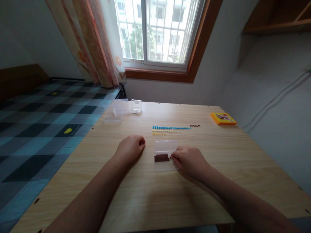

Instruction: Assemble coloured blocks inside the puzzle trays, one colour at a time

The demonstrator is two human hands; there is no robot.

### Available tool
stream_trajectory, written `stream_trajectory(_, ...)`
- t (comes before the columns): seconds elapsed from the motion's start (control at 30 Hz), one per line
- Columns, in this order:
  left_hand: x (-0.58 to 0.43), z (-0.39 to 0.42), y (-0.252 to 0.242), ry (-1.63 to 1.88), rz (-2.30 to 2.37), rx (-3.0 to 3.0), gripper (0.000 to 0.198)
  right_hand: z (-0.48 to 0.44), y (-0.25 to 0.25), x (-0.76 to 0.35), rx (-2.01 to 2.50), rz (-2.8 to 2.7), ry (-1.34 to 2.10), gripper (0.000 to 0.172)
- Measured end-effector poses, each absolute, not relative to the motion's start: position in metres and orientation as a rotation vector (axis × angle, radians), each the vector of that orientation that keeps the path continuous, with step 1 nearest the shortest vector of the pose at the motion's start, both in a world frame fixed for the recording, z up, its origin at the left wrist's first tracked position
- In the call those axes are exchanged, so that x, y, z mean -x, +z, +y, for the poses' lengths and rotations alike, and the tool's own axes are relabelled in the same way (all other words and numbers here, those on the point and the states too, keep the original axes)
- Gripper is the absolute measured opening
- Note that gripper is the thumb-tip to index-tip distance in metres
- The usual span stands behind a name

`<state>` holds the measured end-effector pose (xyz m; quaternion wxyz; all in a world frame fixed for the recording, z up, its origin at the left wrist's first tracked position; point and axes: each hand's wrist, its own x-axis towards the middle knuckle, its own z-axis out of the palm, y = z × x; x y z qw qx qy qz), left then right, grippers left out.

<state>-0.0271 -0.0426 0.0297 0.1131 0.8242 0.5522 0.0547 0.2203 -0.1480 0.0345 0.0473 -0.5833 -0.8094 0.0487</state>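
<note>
A small clear plastic box (165, 147) lies open on the wooden table (218, 152) in front of me, with a block of dark brown pieces (162, 158) inside. My right hand (190, 161) rests at the box's right edge, fingers pinched together on something tiny and dark at the brown pieces. My left hand (130, 149) lies on the table left of the box, fingers curled into a loose fist, apart from it. Beyond the box run a row of blue pieces (171, 128), a shorter yellow row (165, 132) and a few dark brown pieces (195, 125).
Two more clear boxes (116, 111) (136, 106) stand at the table's far left. A yellow packet (223, 118) lies at the far right. A bed with a checked cover (43, 123) adjoins the table on the left. A window and curtain are behind.
</note>
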Motion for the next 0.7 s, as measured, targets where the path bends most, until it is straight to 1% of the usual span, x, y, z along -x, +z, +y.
stream_trajectory(0.1, 0.027, -0.042, 0.030, 0.169, 1.614, -2.413, 0.018, -0.151, 0.037, -0.222, 1.746, -2.456, 0.182, 0.025)
stream_trajectory(0.27, 0.027, -0.042, 0.029, 0.211, 1.567, -2.394, 0.020, -0.152, 0.033, -0.221, 1.723, -2.454, 0.215, 0.028)
stream_trajectory(0.7, 0.027, -0.041, 0.026, 0.246, 1.523, -2.409, 0.024, -0.151, 0.026, -0.221, 1.735, -2.342, 0.259, 0.027)
